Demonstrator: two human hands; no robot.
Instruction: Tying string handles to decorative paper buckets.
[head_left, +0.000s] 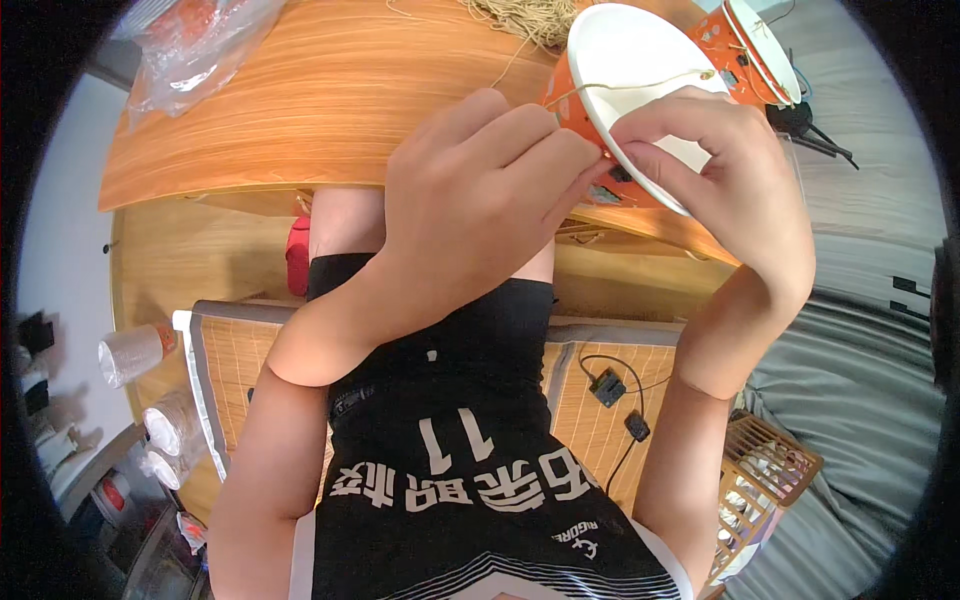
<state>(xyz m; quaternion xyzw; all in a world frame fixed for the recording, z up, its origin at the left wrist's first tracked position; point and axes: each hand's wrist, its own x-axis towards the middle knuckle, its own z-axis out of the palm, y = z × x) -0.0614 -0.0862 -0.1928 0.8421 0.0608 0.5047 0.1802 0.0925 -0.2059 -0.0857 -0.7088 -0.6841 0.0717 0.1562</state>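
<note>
Orange patterned cup (640, 60), white inside, tilted

Orange cup (630, 48), left grip (490, 180) at side, right grip (735, 165) at rim

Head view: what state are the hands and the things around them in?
Orange bucket, tilted, open mouth, cord across it
Left hand, curled at the bucket's side; grip hidden
Right hand, bent at the bucket's rim
Other buckets, nested, open
Cord heap, loose, tangled
Clear bag, crumpled
</note>
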